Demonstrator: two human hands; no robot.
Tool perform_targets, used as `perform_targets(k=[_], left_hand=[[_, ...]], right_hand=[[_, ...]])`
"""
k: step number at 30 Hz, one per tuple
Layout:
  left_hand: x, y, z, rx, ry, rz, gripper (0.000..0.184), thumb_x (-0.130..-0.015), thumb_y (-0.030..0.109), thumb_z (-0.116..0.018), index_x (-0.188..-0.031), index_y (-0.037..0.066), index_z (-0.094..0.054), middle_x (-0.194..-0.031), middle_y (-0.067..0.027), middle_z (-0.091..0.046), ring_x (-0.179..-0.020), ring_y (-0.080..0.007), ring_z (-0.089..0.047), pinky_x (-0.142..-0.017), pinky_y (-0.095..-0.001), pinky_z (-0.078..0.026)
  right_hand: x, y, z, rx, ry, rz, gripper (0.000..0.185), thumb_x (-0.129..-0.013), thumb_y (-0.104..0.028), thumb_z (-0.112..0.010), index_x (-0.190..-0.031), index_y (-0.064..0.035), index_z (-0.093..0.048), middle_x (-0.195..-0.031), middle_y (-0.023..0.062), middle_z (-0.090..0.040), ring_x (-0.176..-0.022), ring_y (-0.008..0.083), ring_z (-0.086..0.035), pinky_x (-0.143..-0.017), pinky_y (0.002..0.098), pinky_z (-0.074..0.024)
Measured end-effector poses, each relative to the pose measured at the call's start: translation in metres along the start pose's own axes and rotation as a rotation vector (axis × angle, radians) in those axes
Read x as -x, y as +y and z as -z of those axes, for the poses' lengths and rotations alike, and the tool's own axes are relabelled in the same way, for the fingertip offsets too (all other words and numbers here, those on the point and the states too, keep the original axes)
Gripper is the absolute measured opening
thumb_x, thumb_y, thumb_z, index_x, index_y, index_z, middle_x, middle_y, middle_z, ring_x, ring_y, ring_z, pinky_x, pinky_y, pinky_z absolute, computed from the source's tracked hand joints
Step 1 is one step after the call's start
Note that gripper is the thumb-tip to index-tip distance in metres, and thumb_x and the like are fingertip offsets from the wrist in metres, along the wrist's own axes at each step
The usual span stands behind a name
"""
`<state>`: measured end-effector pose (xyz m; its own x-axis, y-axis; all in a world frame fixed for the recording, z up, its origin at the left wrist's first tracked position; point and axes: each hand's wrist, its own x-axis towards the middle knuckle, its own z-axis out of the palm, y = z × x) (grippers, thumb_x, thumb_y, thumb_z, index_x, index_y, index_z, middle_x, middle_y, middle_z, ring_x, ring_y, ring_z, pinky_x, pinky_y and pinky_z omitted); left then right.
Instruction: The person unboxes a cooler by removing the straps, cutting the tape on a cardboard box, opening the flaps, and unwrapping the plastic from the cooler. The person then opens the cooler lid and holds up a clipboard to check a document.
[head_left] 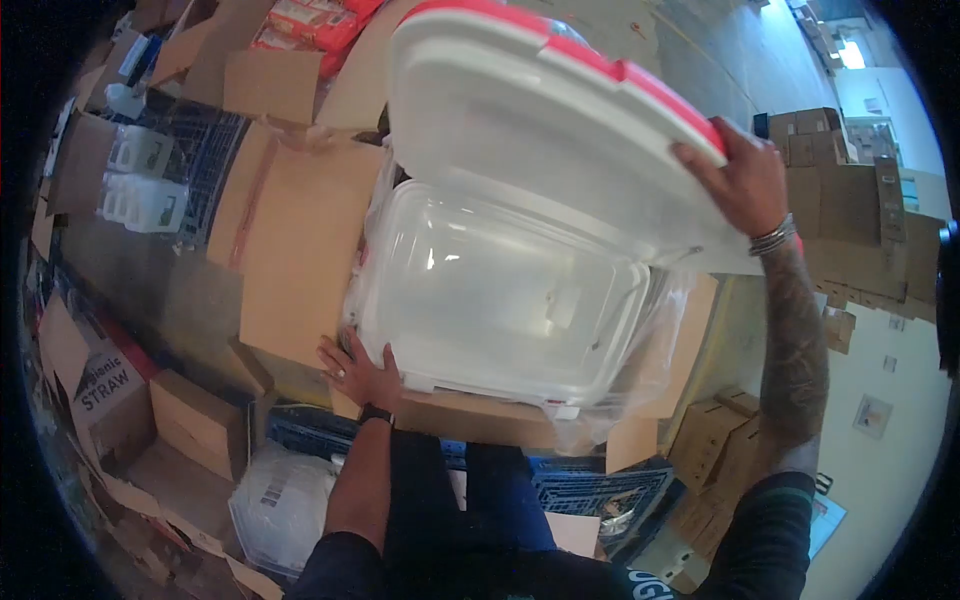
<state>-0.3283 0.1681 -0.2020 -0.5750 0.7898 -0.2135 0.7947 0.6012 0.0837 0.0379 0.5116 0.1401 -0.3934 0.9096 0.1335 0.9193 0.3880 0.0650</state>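
A white cooler (385,290) with its lid raised stands inside an opened cardboard box (300,250), loose clear plastic around it. Its inside is bare, with light glinting off the floor. My right hand (745,180) grips the edge of the red-and-white lid (560,120), thumb on the white inner side. The lid tilts up and away on the far side. At the cooler's near left corner, my left hand (360,372) rests with fingers spread, touching the rim. A thin stay (680,255) shows by the lid at the right.
White jugs (145,180) sit in a carton at the left. Below are an open carton marked straw (105,385) and a clear plastic-wrapped item (280,505). Blue pallets (590,490) lie near my legs. Stacked cartons (840,200) stand at right; red packets (305,25) fill a box behind.
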Motion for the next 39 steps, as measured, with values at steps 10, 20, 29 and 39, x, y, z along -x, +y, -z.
perform_targets(k=[10, 20, 29, 39], left_hand=[[-0.007, 0.001, 0.01, -0.053, -0.126, -0.053, 0.101, -0.074, 0.042, -0.079, -0.16, 0.022, -0.031, -0.168, -0.0268, -0.01, -0.156, -0.0459, -0.007, -0.12, -0.0684, -0.011], [-0.012, 0.012, 0.026, -0.104, -0.192, -0.005, 0.096, -0.073, 0.044, -0.077, -0.158, 0.024, -0.036, -0.168, -0.0273, -0.006, -0.156, -0.0457, -0.003, -0.12, -0.0683, -0.011], [-0.007, -0.028, 0.007, 0.26, 0.02, -0.193, 0.088, -0.074, 0.03, -0.08, -0.152, 0.013, -0.044, -0.165, -0.0247, -0.022, -0.153, -0.0431, -0.018, -0.118, -0.0655, -0.018], [-0.018, -0.033, 0.062, 0.364, -0.096, -0.256, 0.083, -0.079, 0.029, -0.08, -0.151, 0.01, -0.043, -0.159, -0.0227, -0.032, -0.149, -0.0405, -0.026, -0.117, -0.0602, -0.022]], right_hand=[[-0.099, 0.127, -0.072, -0.359, -0.363, -0.228, 0.075, -0.095, -0.069, -0.057, -0.122, -0.0004, -0.072, -0.095, 0.0087, -0.075, -0.085, 0.0191, -0.069, -0.082, 0.0366, -0.054], [-0.154, 0.177, -0.128, -0.206, -0.52, -0.37, 0.08, -0.097, -0.071, -0.051, -0.117, 0.0041, -0.07, -0.093, 0.0141, -0.074, -0.087, 0.0192, -0.067, -0.084, 0.0367, -0.0526], [-0.023, 0.034, -0.02, -0.202, -0.132, -0.14, 0.064, -0.089, -0.062, -0.069, -0.122, -0.0078, -0.067, -0.105, 0.0153, -0.072, -0.097, 0.0357, -0.069, -0.088, 0.0461, -0.0531], [0.08, -0.03, -0.001, -0.041, -0.039, 0.112, 0.085, -0.077, -0.058, -0.079, -0.143, -0.0134, -0.051, -0.123, 0.0128, -0.064, -0.114, 0.0352, -0.063, -0.101, 0.0523, -0.0459]])
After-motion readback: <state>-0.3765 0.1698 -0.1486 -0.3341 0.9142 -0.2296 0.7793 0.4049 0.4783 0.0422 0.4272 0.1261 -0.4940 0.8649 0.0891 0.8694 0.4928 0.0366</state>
